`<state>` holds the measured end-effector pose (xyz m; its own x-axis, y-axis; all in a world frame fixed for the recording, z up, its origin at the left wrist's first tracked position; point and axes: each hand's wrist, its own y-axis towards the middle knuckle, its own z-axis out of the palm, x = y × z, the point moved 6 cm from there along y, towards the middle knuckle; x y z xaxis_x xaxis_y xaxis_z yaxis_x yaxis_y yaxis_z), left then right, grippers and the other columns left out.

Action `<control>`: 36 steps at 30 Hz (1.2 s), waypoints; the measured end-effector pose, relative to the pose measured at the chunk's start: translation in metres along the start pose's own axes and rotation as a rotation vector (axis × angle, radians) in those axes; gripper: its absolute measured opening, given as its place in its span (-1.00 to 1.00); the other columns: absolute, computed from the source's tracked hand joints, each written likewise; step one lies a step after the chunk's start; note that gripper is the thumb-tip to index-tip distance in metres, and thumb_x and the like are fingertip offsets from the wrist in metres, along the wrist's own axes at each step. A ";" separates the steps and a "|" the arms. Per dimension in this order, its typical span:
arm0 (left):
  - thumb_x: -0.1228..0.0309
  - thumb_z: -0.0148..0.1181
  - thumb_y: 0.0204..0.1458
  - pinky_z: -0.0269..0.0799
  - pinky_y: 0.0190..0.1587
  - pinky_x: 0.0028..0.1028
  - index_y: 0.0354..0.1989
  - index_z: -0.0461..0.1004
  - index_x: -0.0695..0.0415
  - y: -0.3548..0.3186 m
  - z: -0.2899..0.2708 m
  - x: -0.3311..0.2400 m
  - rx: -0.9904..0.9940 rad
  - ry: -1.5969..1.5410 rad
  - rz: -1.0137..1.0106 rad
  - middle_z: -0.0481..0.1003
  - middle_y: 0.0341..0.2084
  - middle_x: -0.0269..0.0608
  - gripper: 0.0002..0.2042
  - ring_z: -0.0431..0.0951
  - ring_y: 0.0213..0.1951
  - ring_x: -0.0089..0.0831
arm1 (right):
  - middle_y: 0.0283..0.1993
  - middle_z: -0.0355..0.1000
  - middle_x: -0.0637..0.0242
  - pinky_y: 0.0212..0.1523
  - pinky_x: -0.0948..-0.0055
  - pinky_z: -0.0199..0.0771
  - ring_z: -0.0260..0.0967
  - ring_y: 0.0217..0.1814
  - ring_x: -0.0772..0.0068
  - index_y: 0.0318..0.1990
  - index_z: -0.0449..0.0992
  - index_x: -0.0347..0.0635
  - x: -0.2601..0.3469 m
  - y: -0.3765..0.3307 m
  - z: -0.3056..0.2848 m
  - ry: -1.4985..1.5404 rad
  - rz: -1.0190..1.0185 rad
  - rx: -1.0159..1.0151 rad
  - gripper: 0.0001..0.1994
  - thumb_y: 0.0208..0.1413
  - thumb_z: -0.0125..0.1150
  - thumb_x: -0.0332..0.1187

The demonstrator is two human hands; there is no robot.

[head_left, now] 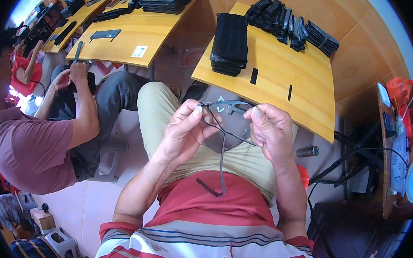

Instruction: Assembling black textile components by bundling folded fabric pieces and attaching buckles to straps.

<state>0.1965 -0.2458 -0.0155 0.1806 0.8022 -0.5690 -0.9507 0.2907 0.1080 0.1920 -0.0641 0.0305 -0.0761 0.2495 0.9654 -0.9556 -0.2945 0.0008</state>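
Observation:
A thin black strap (222, 157) is looped and crossed between my two hands above my lap. Its free end hangs down over my red shirt and bends at the bottom. My left hand (180, 134) pinches one side of the loop between thumb and fingers. Opposite it, my right hand (271, 130) is curled, with thumb and forefinger closed on the other side. Just beyond my hands stands a yellow wooden table (275, 83). On it rest a tall stack of black fabric pieces (229, 41), several bundled black straps (278, 22) and two short black strips, one wider (254, 76) and one narrower (289, 93).
To my left a seated co-worker (37, 145) handles a dark strap beside another yellow table (137, 35) bearing black pieces. A metal cylinder (307, 152) lies by my right knee. At far right, a shelf (386, 164) holds a red bag (399, 91); black cables (347, 153) run below.

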 end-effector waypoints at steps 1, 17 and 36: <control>0.39 0.08 0.30 0.59 -0.06 -0.31 -0.15 0.44 0.11 0.001 0.005 0.001 0.049 -0.060 0.004 0.50 -0.31 -0.27 -0.91 0.57 -0.19 -0.41 | -0.67 0.11 0.56 -0.70 0.66 -0.04 -0.08 -0.72 0.77 -0.22 0.50 -0.37 0.002 -0.001 0.000 0.032 -0.013 0.013 -0.74 0.38 0.04 -0.31; 0.32 0.11 0.28 0.35 -0.33 -0.42 -0.24 0.39 0.10 0.011 0.011 0.012 -0.012 0.177 -0.157 0.34 -0.46 -0.34 -0.87 0.35 -0.38 -0.49 | -0.67 0.14 0.60 -0.67 0.67 0.11 -0.01 -0.70 0.81 -0.28 0.51 -0.30 0.013 0.009 -0.023 0.019 -0.007 -0.036 -0.75 0.36 0.09 -0.28; 0.35 0.23 0.22 0.46 -0.35 -0.67 -0.19 0.48 0.11 0.026 -0.006 0.035 -0.132 0.309 -0.209 0.53 -0.37 -0.43 -0.88 0.51 -0.35 -0.72 | -0.47 0.38 0.36 -0.46 0.51 0.24 0.31 -0.43 0.55 -0.34 0.68 -0.23 -0.018 0.021 -0.020 -0.610 -0.269 0.045 -0.77 0.02 0.48 -0.23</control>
<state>0.1762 -0.2132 -0.0371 0.3086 0.5323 -0.7883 -0.9294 0.3453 -0.1306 0.1674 -0.0565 0.0080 0.3502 -0.2427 0.9047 -0.9051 -0.3362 0.2602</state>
